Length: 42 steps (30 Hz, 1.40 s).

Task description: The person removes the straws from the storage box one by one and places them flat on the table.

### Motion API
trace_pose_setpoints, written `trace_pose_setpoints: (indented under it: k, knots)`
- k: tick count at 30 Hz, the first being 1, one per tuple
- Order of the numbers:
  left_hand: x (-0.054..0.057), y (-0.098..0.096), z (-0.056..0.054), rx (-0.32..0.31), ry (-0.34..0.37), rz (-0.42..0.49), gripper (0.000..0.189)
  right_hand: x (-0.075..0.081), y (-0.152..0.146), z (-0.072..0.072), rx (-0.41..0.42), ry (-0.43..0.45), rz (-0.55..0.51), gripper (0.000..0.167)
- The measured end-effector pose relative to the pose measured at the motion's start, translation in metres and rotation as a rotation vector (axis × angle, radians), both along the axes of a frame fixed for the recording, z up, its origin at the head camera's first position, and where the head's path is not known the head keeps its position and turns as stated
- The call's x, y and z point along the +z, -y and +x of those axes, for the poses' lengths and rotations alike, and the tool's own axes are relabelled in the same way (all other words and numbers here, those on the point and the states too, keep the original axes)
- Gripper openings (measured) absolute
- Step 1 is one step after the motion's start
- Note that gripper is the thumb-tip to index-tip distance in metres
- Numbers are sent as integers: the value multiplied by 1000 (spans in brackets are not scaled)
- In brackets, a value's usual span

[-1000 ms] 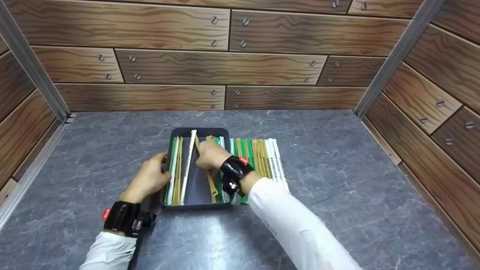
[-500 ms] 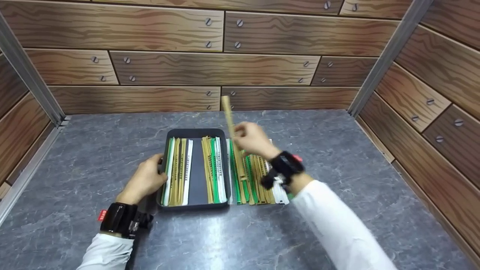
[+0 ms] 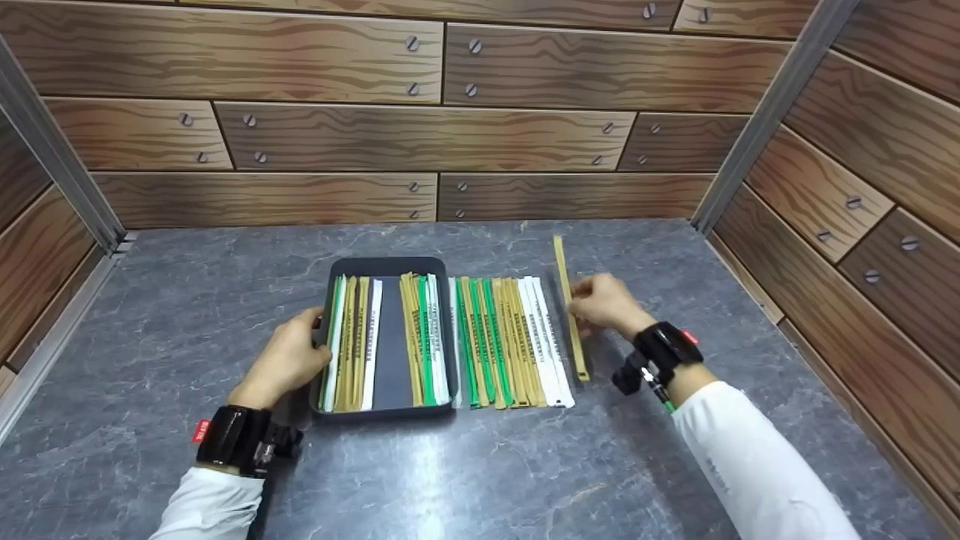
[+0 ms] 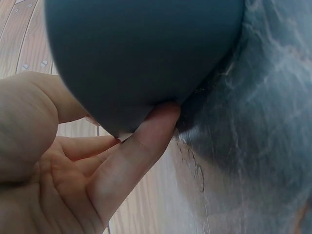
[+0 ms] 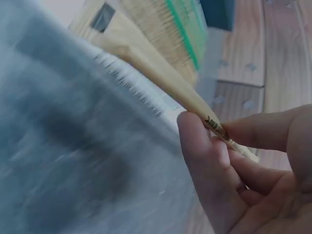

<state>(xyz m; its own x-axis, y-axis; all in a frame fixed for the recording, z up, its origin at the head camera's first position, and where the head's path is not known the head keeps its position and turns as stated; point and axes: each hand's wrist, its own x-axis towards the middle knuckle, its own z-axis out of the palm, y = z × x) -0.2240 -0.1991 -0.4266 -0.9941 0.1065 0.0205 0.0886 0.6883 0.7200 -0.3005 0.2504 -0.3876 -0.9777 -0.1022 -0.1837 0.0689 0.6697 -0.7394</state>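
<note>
My right hand (image 3: 606, 304) pinches a long, thin tan paper packet (image 3: 563, 274) with dark printing. It stands slightly tilted just right of a row of similar packets (image 3: 514, 345) in green, tan and white on the table. In the right wrist view, thumb and fingers meet near one end of the tan packet (image 5: 168, 80). My left hand (image 3: 289, 360) holds the left wall of a dark grey tray (image 3: 391, 375), thumb at the rim. The left wrist view shows fingers pinching the tray's side (image 4: 146, 53). Inside the tray, upright groups of packets (image 3: 352, 345) line the left and right sides.
The tray's right wall stands directly beside the row of packets. Wood-patterned panels (image 3: 315, 135) enclose the grey marbled table (image 3: 480, 480) at the back and sides. A metal profile (image 3: 772, 112) runs up the right back corner.
My right hand has lifted the tan packet out of the tray and carried it rightward past the row. A white packet in the tray has settled leftward. My left hand has stayed on the tray.
</note>
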Motion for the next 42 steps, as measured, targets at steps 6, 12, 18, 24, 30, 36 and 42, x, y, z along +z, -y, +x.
trace_pose_setpoints:
  k: [6, 12, 18, 24, 30, 36, 42]
  knots:
    - [-1, 0, 1, 5, -3, -7, 68, -23, -8, 3, 3, 32, 39, 40]
    - [0, 0, 0, 6, 10, -10, 68, -36, -6, 4, 19, 44, 22, 37]
    - [0, 0, 0, 2, 26, -3, 69, -40, -3, 3, 32, 15, 73, 43]
    - [1, -1, 0, -2, 20, -5, 69, -41, -1, 3, 20, -4, 123, 43]
    - [1, -1, 0, -1, 13, -2, 67, -40, 4, 7, 28, -11, 116, 39]
    - [2, -1, 1, 1, 15, -1, 67, -39, 8, 9, 30, -9, 100, 40]
    - [2, -1, 1, -1, 15, 4, 67, -38, 11, 10, 24, -5, 101, 40]
